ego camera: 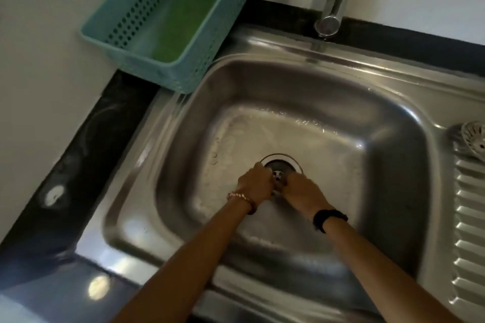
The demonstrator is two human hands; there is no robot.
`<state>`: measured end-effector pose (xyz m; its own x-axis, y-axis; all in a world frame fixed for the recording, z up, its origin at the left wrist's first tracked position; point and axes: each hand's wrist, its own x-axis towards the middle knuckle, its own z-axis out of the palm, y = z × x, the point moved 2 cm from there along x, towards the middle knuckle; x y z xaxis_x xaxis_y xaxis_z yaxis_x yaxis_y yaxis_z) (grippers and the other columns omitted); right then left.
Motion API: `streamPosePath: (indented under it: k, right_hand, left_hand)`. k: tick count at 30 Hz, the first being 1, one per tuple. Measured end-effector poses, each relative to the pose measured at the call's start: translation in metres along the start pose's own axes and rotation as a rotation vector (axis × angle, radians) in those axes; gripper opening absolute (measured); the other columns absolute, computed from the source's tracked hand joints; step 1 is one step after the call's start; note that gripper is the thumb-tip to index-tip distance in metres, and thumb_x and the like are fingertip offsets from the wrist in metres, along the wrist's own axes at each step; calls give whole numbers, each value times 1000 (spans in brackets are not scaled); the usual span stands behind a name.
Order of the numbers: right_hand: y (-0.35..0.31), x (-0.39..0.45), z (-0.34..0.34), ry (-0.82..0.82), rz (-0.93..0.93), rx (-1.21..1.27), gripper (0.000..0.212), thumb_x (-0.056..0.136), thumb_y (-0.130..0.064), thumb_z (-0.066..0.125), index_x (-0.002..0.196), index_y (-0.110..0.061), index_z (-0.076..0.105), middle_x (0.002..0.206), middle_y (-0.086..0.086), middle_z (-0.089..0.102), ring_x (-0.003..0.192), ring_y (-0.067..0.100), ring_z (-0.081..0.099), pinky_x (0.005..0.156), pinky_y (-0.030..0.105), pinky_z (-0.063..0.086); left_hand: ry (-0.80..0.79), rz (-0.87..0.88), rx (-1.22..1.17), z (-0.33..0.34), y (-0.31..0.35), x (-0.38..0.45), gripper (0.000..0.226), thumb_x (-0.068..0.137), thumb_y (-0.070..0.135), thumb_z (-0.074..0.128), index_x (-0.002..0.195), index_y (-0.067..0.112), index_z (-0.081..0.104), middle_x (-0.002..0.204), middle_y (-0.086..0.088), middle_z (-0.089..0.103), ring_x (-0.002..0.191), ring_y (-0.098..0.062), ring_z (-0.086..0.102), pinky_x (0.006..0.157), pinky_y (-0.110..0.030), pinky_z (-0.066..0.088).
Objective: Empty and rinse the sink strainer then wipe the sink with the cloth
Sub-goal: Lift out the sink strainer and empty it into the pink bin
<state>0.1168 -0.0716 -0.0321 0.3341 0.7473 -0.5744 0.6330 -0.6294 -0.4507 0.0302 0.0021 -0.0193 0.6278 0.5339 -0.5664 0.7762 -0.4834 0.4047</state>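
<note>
A steel sink has a wet basin floor. At its drain both my hands are down together. My left hand with a bead bracelet and my right hand with a black wristband have their fingers closed around a small metal strainer piece in the drain opening. Most of that piece is hidden by my fingers. A white perforated strainer lies on the drainboard at the right edge. A green cloth lies inside the teal basket at the back left.
The chrome tap stands behind the basin with no stream visible. A ribbed drainboard runs along the right. Black countertop borders the sink on the left, below a white wall.
</note>
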Motion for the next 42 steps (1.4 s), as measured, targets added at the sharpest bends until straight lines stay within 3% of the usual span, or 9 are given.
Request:
streamPosePath:
  k: [4,8,12,21,27,31,36,39,42]
  right_hand:
    - [-44,-54,-38,-20,-22,495,14,93,-30,49,90,-25,61,72,-5,59,58,9,56,46,15,43]
    - [-106,-132,-42,-107,-150,865,22,94,-18,47,83,-15,66,63,-4,60,46,4,53,42,15,43]
    - [-180,-215,11,-227,-332,826,27,93,-10,45,72,-15,60,53,-9,58,43,4,51,39,15,41]
    - [-283,-308,250,-645,-489,387,25,95,-11,47,71,-16,54,58,2,58,36,2,51,39,16,44]
    - [-276,-261,414,-661,-423,139,28,92,-10,51,68,-23,54,57,-2,59,42,0,57,48,17,51]
    - [-223,-180,542,-616,-315,5,33,91,-8,48,63,-25,51,56,-5,57,50,11,58,60,33,55]
    - [-150,-93,672,-575,-148,-58,33,90,-4,39,59,-14,47,73,17,63,67,29,63,74,46,56]
    - [-121,-64,712,-578,-85,-104,25,90,-4,36,86,1,60,97,29,64,89,42,65,85,54,52]
    - [-122,-58,707,-561,-22,-17,29,91,-3,36,106,6,59,92,24,61,76,34,65,71,45,57]
  left_hand:
    - [31,-39,-745,-49,-6,-61,12,87,18,58,82,9,65,80,-5,62,64,-10,58,47,-9,44]
    - [108,23,-1254,-71,-26,-168,14,89,24,57,77,18,62,68,4,64,46,-2,55,41,-13,42]
    - [243,58,-1498,-55,-74,-297,16,89,26,56,75,20,62,64,5,68,48,-3,56,44,-13,44]
    - [673,-384,-1704,83,-234,-507,16,90,18,55,76,15,60,50,7,62,38,-2,51,39,-12,40]
    - [814,-639,-1817,204,-346,-497,12,89,8,57,78,8,61,55,-2,66,45,-8,62,47,-15,51]
    - [768,-799,-1903,320,-421,-425,11,88,-5,51,80,2,56,65,-12,62,52,-14,63,52,-18,55]
    - [730,-962,-1942,437,-490,-338,12,88,-8,47,88,0,57,77,-13,58,67,-20,55,65,-26,49]
    - [691,-1017,-1965,473,-509,-312,23,89,-6,44,79,12,54,74,-7,52,66,-16,49,61,-26,42]
    - [688,-1061,-2026,473,-505,-312,19,92,0,43,83,14,54,75,-6,52,65,-15,49,59,-25,42]
